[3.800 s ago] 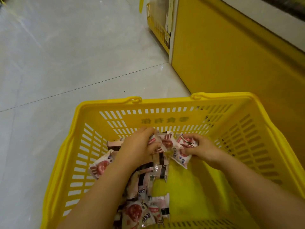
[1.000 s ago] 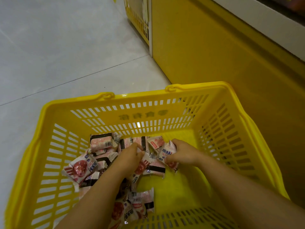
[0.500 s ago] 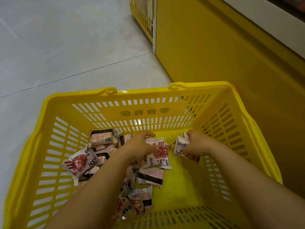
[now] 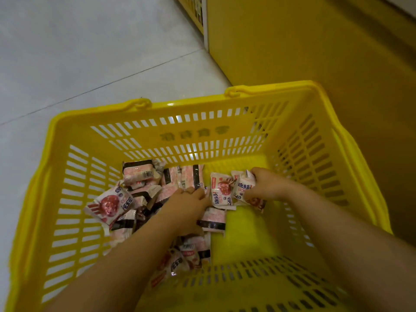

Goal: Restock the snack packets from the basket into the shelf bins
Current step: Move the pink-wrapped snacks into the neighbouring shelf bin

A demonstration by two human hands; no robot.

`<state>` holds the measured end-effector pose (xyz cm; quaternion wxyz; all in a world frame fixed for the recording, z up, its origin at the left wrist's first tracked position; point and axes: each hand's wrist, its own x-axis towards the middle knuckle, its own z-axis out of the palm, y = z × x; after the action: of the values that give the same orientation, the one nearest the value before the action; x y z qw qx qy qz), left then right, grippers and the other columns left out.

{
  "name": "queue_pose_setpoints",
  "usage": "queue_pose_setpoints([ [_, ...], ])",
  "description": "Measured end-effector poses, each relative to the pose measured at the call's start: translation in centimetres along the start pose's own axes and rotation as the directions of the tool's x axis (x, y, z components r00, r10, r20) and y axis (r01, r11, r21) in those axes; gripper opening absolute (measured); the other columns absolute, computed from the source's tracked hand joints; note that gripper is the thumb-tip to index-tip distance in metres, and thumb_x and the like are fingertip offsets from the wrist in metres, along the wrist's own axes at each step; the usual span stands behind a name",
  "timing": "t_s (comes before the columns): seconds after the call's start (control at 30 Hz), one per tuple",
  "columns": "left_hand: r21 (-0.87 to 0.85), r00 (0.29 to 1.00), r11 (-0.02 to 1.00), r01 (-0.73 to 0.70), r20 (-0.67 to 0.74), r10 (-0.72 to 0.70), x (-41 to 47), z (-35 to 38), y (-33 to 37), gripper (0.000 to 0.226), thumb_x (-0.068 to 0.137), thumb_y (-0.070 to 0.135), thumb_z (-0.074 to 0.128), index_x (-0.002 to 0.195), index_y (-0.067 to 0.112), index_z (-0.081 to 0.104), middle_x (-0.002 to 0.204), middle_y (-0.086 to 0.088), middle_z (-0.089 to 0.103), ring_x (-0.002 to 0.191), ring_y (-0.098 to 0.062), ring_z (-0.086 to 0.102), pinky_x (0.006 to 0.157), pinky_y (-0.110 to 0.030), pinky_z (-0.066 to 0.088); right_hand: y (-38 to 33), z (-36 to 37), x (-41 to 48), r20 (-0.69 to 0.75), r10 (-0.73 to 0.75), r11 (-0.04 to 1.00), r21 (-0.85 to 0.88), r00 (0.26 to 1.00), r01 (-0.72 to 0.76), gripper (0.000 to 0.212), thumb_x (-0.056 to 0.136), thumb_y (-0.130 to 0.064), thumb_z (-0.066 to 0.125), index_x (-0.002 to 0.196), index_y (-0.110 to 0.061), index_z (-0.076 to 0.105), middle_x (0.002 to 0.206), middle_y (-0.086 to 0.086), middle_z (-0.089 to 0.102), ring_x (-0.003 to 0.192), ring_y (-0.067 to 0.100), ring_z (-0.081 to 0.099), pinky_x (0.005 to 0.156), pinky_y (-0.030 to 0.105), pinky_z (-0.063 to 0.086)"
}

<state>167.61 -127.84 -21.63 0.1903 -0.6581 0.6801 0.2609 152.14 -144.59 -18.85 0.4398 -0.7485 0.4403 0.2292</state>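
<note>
Two hands are down inside the basket [image 4: 202,136], which sits on the floor tiles [image 4: 67,52] with its far right corner close against the yellow shelf base [image 4: 315,52]. Our right hand [image 4: 267,188] is clenched round a small bunch of packets [image 4: 244,188] near the basket's right wall, the wrappers fanning out of the fist. Our left hand [image 4: 186,206] reaches into the middle of the basket, back upward, fingertips [image 4: 202,194] against one upright packet [image 4: 221,191]. Whether it grips that packet or only touches it we cannot tell. The rest of the snack packets [image 4: 108,203] lie heaped over the basket's left half and toward its near wall, and its right half shows bare yellow bottom. Their destination is out of view. The worry, we judge, is the overfull right fist: the glossy wrappers are pinched at their edges, so one could slide free as we lift over the basket's rim and land on the tiles. Squeezing harder might crush what is inside. A loose corner could also catch in the slotted wall, and packets under our left forearm could be missed.
</note>
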Motion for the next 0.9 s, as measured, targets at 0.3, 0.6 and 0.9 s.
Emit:
queue_pose_setpoints([
  [0.3, -0.788, 0.963, 0.602, 0.13, -0.045, -0.267, -0.5, -2.3, -2.2, 0.04, 0.083, 0.035, 0.062, 0.121, 0.032, 0.051, 0.115, 0.005, 0.056, 0.095, -0.012, 0.059, 0.071, -0.023, 0.047, 0.3, -0.7, 0.2, -0.233, 0.002, 0.953, 0.297, 0.972, 0.069, 0.022, 0.081, -0.012, 0.069, 0.097, -0.013, 0.055, 0.083, -0.001, 0.061, 0.07, 0.01, 0.058, 0.052, 0.022, 0.043],
  [0.6, -0.865, 0.918, -0.4, 0.302, 0.377, -0.123, 0.0, -1.9, -2.7, 0.045, 0.097, 0.041, 0.035, 0.096, 0.011, 0.068, 0.087, -0.008, 0.074, 0.071, -0.018, 0.071, 0.073, -0.033, 0.054, 0.9, 0.3, 0.4, -0.079, 0.271, 0.85, 0.488, 0.959, -0.2, 0.013, 0.084, -0.016, 0.066, 0.075, -0.011, 0.058, 0.062, 0.002, 0.06, 0.043, 0.009, 0.056, 0.032, 0.011, 0.036],
  [0.9, -0.885, 0.877, 0.188, 0.427, 0.354, -0.326, 1.1, -2.8, -0.6, 0.029, 0.099, 0.031, 0.042, 0.124, 0.016, 0.047, 0.098, -0.008, 0.066, 0.088, -0.026, 0.066, 0.075, -0.04, 0.055, 1.8, 1.1, 0.9, 0.053, 0.283, 0.868, 0.412, 0.958, -0.279, 0.02, 0.084, -0.027, 0.065, 0.088, -0.008, 0.064, 0.06, 0.001, 0.065, 0.035, 0.005, 0.056, 0.034, 0.008, 0.033],
])
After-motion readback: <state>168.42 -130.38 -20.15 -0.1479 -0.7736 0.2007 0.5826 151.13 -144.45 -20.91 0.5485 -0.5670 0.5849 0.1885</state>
